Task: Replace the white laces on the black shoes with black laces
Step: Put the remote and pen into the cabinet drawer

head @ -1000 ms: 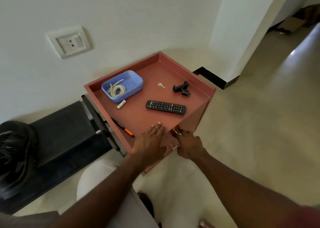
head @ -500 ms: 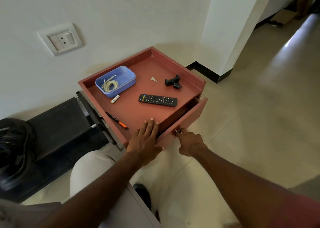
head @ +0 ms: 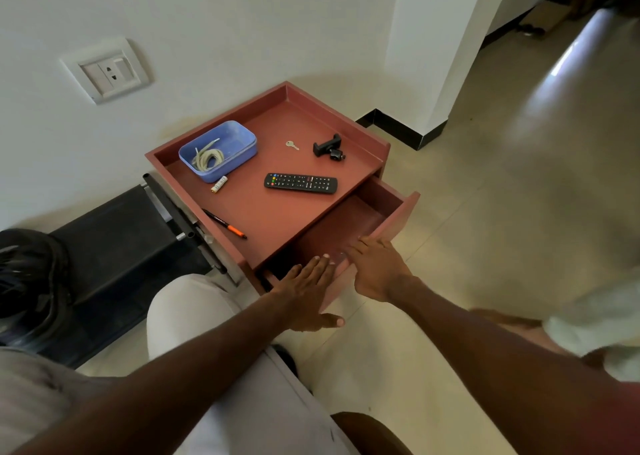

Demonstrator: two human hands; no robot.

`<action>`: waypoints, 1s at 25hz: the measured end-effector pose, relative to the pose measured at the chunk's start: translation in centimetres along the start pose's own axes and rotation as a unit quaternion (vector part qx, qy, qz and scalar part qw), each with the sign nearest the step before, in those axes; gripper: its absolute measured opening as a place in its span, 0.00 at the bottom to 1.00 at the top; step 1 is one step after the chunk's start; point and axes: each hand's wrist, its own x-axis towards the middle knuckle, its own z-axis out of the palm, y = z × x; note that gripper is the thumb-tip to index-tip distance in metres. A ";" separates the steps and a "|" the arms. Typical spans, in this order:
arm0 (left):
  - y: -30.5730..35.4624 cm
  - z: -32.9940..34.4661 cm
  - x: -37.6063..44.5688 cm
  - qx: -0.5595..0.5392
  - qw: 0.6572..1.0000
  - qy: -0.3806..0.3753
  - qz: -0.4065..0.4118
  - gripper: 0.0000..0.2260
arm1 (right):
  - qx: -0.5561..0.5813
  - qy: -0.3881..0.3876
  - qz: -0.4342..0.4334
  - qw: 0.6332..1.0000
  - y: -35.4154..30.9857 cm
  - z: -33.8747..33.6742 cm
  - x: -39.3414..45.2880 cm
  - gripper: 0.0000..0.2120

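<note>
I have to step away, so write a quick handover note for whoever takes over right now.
Left hand: open, fingers straight over the drawer's near edge.
Right hand: fingers over the drawer front's top edge; grip unclear.
Drawer is pulled open; the part in view shows no laces.
White laces lie coiled in the blue tub on the cabinet top.
No black laces visible; a dark shoe-like shape lies at the far left, unclear.
Left: find the black laces, then lace the shoes.

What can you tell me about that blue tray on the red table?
The blue tray is a shallow rectangular tub with rounded corners, plastic by the look of it, open on top. It sits flat near the back left corner of the red bedside table, close to the raised rim. A coiled whitish lace lies inside. A small battery lies just outside its front edge. Neither hand touches it.
</note>
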 end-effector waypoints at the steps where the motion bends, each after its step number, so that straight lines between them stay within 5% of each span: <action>1: 0.3 -0.2 -0.3 0.002 1.000 0.000 0.021 0.50 | 0.002 0.004 0.001 1.000 0.5 0.0 -0.4 0.24; 4: 0.3 -1.5 -0.1 -0.017 0.997 0.059 0.038 0.41 | 0.007 0.040 0.014 0.999 1.0 -0.1 -0.9 0.17; 10: -6.3 -4.6 -0.1 -0.080 0.957 0.253 -0.121 0.33 | 0.092 0.211 0.051 0.972 -1.4 -2.3 5.1 0.13; 17: -13.8 -3.7 -0.6 -0.062 0.937 0.236 -0.250 0.42 | 0.043 0.172 0.039 0.983 -4.5 -7.5 16.1 0.27; 22: -13.7 -3.3 -0.3 -0.059 0.931 0.253 -0.256 0.42 | 0.067 0.122 0.037 0.990 -4.6 -7.5 19.3 0.16; 25: -13.6 -3.3 -0.4 -0.076 0.926 0.264 -0.259 0.40 | 0.119 0.158 0.009 0.980 -4.9 -6.3 17.4 0.20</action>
